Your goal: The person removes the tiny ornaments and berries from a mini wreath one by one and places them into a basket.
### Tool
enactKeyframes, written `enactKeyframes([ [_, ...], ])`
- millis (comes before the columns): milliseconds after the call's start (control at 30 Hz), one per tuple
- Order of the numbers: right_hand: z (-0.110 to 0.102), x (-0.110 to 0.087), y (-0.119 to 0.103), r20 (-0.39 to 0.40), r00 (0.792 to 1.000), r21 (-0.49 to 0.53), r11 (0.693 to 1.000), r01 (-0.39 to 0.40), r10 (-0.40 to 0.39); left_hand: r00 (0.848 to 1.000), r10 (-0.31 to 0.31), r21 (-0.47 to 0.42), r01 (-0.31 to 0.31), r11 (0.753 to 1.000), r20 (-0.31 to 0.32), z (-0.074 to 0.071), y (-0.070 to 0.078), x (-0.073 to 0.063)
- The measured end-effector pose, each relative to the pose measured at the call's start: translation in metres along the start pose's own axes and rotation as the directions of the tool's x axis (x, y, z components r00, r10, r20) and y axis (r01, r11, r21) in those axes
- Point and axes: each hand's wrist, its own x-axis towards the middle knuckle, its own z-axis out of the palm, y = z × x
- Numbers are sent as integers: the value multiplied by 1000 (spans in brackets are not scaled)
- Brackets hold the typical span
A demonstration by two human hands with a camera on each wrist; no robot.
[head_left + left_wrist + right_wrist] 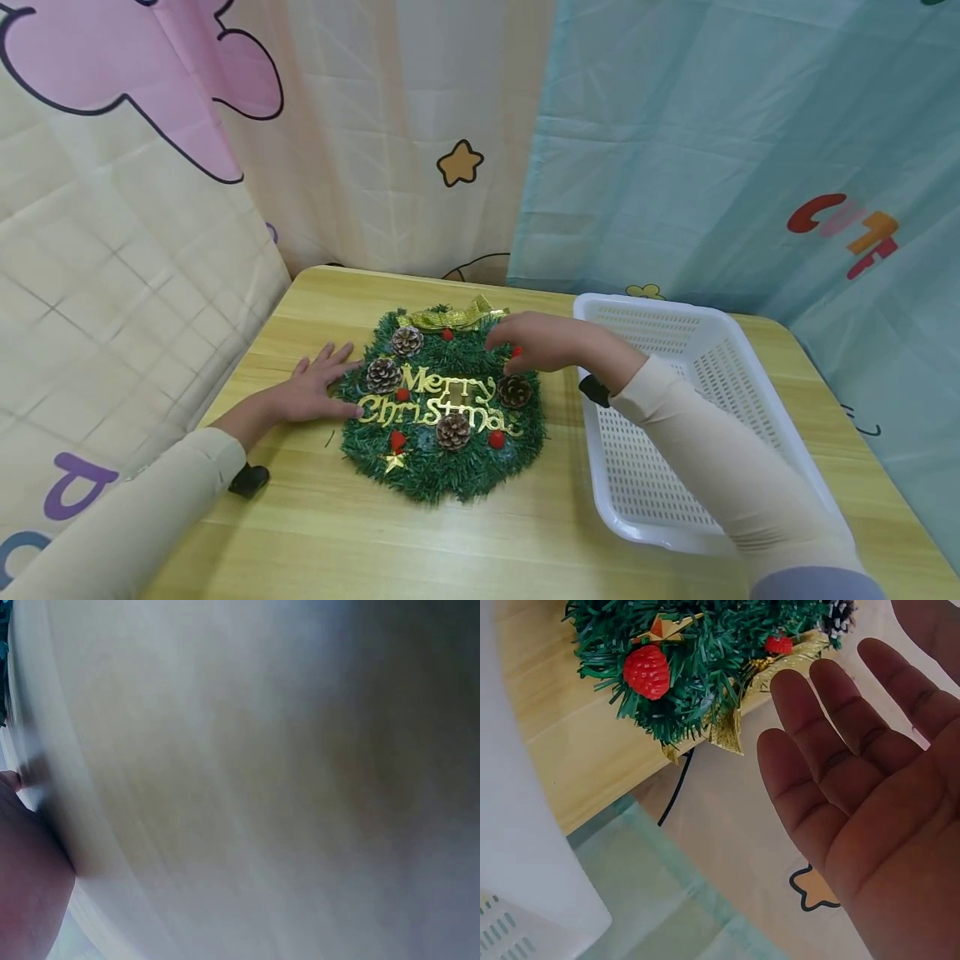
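Note:
A green tinsel wreath lies on the table, bearing gold "Merry Christmas" lettering, several pinecones, red berries and a gold star. Across its far edge lies a gold ribbon bow. My left hand rests on the table at the wreath's left side, fingers spread, thumb tip by the lettering. Over the upper right of the wreath hovers my right hand; the right wrist view shows its fingers extended, with nothing in the palm. Mostly blurred tabletop fills the left wrist view.
A white perforated plastic basket stands on the right of the wooden table, under my right forearm. Printed curtains hang behind the table and along its sides. A dark wrist device shows at my left wrist.

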Motion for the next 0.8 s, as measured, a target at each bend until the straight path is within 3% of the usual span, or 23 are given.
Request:
enactKeyframes([
  [267,3,7,4,73,997,23,999,-29,27,1000,2,-10,-3,1000,-3,1,-2,0],
  [800,6,17,3,132,990,23,998,-54,51,1000,2,-20,-2,1000,-6,0,1,1],
])
